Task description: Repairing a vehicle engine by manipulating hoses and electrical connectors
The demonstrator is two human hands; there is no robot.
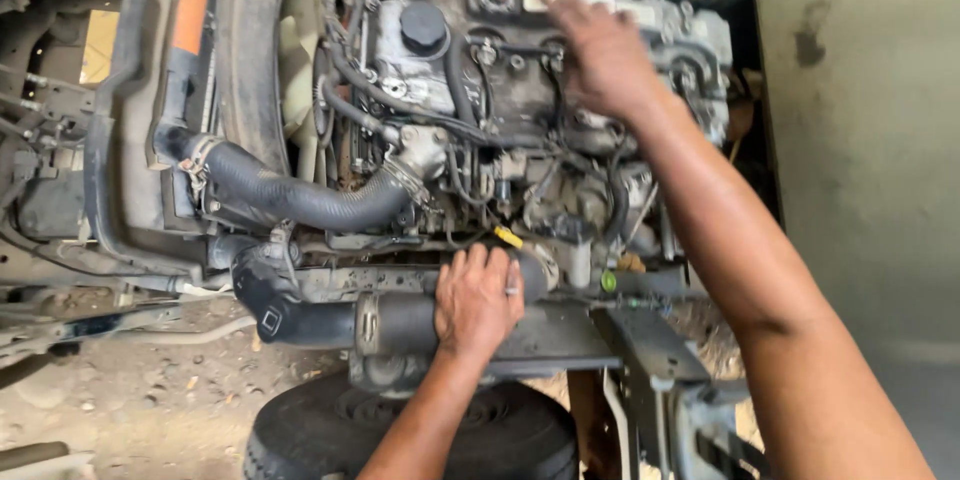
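My left hand (478, 298) lies flat with fingers together on a dark pipe (400, 323) at the near edge of the engine (470, 90). My right hand (603, 58) reaches far across the engine top, fingers loosely spread and touching it; whether they grip anything, I cannot tell. A tyre (330, 435) sits below.

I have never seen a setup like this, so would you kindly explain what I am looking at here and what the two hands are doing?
This is one picture from a camera worn on a person's head, looking down at an exposed vehicle engine. There is no robot, only two bare hands. The left hand rests palm down on a dark pipe at the engine's near edge; it grips nothing that I can see. The right hand reaches across to the engine's top, fingers spread on the metal. A black ribbed hose curves in from the left, and a tyre sits below.
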